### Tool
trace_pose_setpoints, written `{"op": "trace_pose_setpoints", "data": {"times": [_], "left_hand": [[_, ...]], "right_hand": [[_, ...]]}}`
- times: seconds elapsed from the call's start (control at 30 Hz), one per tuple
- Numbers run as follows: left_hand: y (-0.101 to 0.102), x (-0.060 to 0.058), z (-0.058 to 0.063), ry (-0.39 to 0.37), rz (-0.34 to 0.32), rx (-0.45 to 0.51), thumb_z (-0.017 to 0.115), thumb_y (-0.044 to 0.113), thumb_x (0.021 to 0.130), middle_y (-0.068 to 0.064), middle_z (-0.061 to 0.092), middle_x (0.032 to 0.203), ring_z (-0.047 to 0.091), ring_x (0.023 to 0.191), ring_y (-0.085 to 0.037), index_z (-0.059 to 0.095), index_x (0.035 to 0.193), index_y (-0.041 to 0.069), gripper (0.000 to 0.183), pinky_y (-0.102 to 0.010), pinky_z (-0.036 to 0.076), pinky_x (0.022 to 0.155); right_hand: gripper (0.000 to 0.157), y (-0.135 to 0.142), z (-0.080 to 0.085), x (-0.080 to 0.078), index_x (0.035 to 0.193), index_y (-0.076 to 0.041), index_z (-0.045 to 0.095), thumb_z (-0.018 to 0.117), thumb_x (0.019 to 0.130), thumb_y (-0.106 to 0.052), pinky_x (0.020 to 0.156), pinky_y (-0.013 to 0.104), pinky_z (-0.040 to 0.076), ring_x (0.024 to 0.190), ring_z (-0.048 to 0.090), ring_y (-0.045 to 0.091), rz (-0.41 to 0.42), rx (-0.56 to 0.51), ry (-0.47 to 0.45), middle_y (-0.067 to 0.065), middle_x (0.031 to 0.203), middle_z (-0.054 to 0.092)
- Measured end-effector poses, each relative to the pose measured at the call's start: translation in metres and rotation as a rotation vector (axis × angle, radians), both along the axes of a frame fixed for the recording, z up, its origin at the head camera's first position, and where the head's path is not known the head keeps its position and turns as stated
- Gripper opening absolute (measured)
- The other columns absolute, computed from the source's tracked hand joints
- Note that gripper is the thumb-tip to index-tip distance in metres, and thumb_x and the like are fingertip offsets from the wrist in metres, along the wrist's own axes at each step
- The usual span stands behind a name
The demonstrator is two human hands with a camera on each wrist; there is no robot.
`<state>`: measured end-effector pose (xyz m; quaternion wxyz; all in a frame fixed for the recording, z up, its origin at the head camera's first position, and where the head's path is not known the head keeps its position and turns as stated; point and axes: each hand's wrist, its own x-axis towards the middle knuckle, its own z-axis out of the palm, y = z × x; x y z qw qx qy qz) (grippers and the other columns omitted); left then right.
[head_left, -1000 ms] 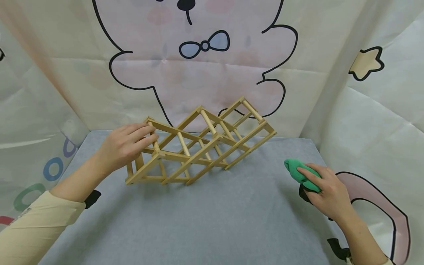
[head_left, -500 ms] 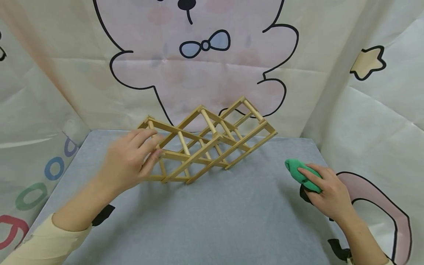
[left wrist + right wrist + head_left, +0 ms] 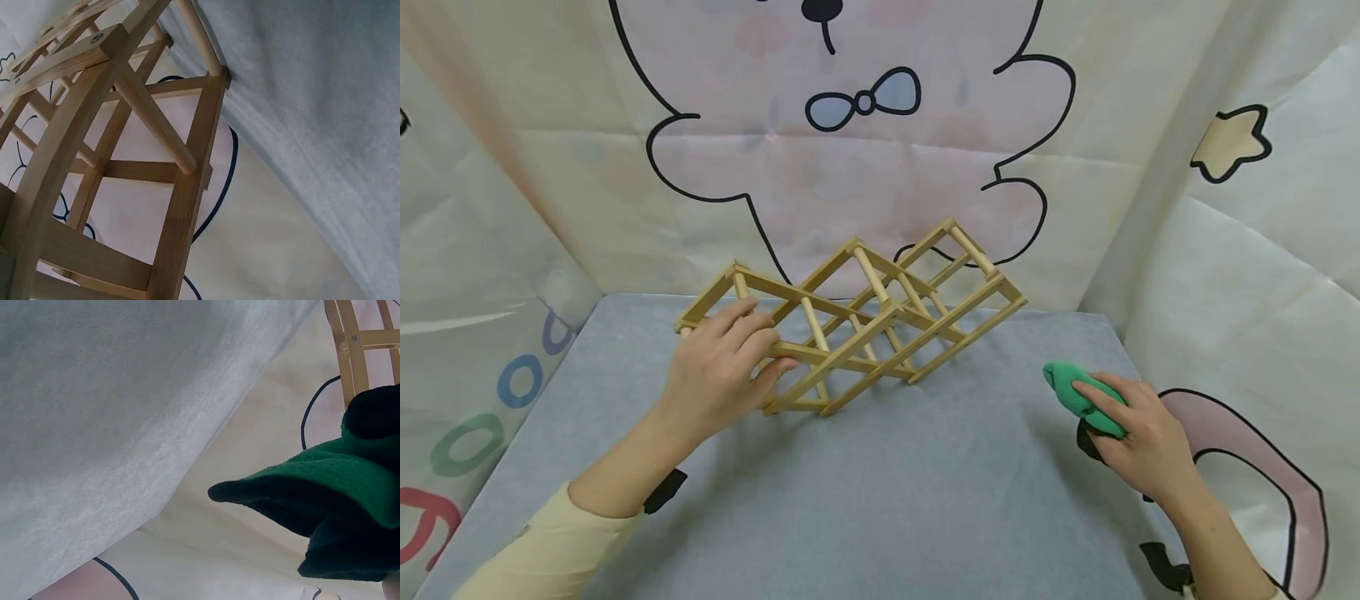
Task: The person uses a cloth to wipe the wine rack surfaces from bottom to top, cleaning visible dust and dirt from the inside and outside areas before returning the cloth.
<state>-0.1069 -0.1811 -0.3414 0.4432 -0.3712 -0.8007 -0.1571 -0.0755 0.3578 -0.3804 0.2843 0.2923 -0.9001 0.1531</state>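
A folding wooden rack (image 3: 889,315) of crossed slats and round dowels stands opened out across the back of the table. My left hand (image 3: 718,371) is at its left section, with fingers curled over the upper front corner and thumb by the front slat, gripping it. The hand hides that corner and part of the slats below. In the left wrist view the rack's slats (image 3: 181,209) fill the left side; no fingers show there. On the right, apart from the rack, my right hand (image 3: 1146,429) grips a bunched green cloth (image 3: 1075,392), whose folds (image 3: 331,475) hang loose in the right wrist view.
Grey-blue cloth (image 3: 910,492) covers the table. Printed hangings with cartoon drawings close in the back (image 3: 865,175) and both sides. Black straps (image 3: 1165,567) show near the right forearm.
My left hand has moved right and slightly down along the rack, from its left end dowel to the upper front corner. The rack and my right hand with the green cloth stay put.
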Motion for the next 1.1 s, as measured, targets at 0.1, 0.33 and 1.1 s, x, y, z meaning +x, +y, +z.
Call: {"op": "trace_pose_setpoints", "data": {"times": [0.1,0.33,1.1], "left_hand": [[-0.001,-0.004,-0.003,0.055,-0.009,0.011,0.077,0.033,0.096,-0.015,0.069,0.085,0.071,0.098,-0.048,0.065,0.086,0.000,0.037,-0.058,0.062,0.064],[-0.008,-0.007,-0.011,0.126,-0.016,0.068,0.070,0.043,0.100,-0.015,0.070,0.082,0.073,0.097,-0.046,0.063,0.085,-0.001,0.048,-0.054,0.062,0.065],[-0.019,-0.038,-0.007,0.180,-0.173,-0.014,0.068,0.044,0.100,-0.013,0.072,0.089,0.074,0.101,-0.040,0.068,0.089,0.000,0.046,-0.049,0.062,0.084]], "right_hand": [[0.059,0.000,0.000,0.000,0.120,-0.007,0.078,0.064,0.064,0.005,0.064,0.029,0.039,0.101,0.059,0.034,-0.003,0.001,0.001,0.016,0.126,0.068],[0.059,-0.001,0.001,0.000,0.121,-0.007,0.077,0.064,0.065,0.004,0.066,0.029,0.038,0.100,0.059,0.034,-0.007,0.003,0.000,0.016,0.126,0.068],[0.060,0.005,-0.002,0.003,0.121,-0.007,0.077,0.066,0.063,0.003,0.066,0.028,0.035,0.101,0.057,0.032,-0.051,0.010,-0.030,0.015,0.127,0.067]]}}
